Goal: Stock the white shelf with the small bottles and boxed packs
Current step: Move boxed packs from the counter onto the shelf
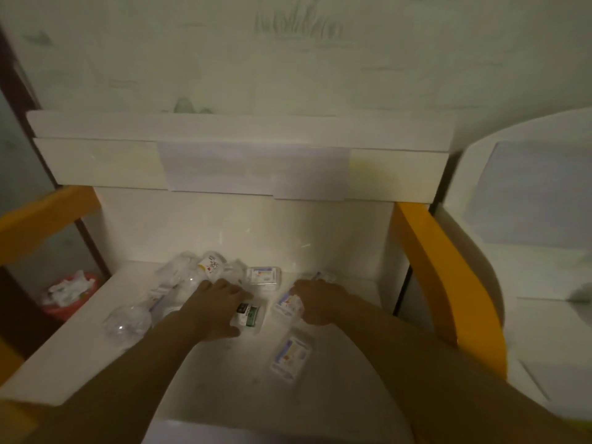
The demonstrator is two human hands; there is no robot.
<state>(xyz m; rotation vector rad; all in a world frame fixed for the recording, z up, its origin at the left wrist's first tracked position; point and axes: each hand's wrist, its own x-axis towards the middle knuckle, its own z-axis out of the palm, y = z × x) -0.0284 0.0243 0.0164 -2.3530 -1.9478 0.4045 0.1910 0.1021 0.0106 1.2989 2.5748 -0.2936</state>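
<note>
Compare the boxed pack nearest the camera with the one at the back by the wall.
The near pack lies untouched in front of the right hand, its long side running away from the camera; the back pack lies crosswise against the shelf's rear wall, beyond both hands. Both are white, flat and labelled.

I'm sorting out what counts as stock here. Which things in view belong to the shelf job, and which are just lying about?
Job:
white shelf
clear bottles
labelled bottle
boxed packs
green-labelled pack under left hand
pack at right hand

Lying about:
red bin
white appliance
</note>
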